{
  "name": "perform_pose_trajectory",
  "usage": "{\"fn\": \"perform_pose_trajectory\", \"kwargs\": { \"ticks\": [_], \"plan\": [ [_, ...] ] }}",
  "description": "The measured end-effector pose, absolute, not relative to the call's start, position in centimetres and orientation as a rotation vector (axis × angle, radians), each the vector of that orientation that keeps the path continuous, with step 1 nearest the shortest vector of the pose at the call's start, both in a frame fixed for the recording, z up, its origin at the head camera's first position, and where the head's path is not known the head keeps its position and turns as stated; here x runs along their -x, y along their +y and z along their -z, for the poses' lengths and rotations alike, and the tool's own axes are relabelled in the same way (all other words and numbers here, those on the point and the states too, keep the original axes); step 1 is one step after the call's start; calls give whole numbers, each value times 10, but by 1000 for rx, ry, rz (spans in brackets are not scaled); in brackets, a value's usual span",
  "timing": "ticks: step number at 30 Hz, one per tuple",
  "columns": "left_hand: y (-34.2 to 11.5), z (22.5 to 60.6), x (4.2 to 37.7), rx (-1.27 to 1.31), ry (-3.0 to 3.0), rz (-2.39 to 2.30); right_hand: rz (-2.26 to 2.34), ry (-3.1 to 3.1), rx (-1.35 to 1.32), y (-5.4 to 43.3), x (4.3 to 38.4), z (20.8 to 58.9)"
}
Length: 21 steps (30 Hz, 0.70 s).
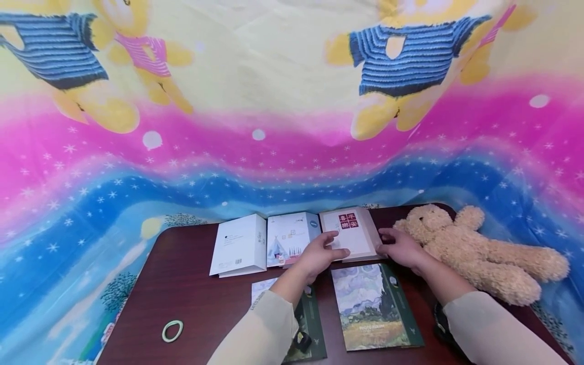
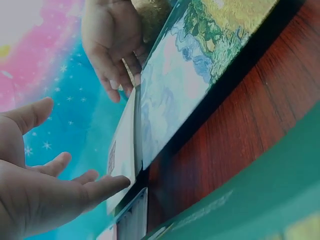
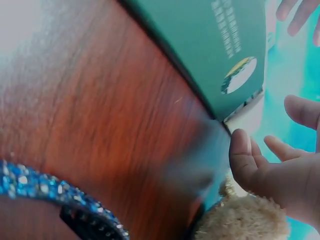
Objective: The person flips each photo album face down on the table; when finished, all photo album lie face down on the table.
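A cream photo album (image 1: 360, 241) with dark red square characters lies at the back of the table. My left hand (image 1: 321, 253) is over its lower left part, fingers spread and thumb pointing right. At its right edge is my right hand (image 1: 401, 248), fingers loosely bent. In the left wrist view, the left hand (image 2: 55, 185) has its fingers extended beside the cream album (image 2: 126, 145), and the right hand (image 2: 112, 42) reaches its far end. The right wrist view shows the right hand (image 3: 280, 165) with fingers apart; whether they touch the album is unclear.
Left of it lie a white tent-picture album (image 1: 292, 233) and a white album (image 1: 239, 243). Two landscape-cover albums (image 1: 371, 309) lie in front, one partly under the left arm. A teddy bear (image 1: 483, 253) lies right; a pale green ring (image 1: 172, 331) left; a blue glittery band (image 3: 55, 190) near the right wrist.
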State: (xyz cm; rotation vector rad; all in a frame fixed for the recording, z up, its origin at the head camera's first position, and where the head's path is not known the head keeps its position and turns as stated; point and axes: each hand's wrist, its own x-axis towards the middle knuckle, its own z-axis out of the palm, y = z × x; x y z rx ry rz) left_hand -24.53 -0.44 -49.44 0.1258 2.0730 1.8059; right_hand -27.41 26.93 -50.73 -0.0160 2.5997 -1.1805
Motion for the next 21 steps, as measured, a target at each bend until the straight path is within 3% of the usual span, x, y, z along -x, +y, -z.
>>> {"fn": "perform_pose_trajectory", "kwargs": {
  "ticks": [21],
  "plan": [
    [-72, 471, 211, -216, 2364, -1702, 1275, 2676, 298, 242, 221, 465]
  ]
}}
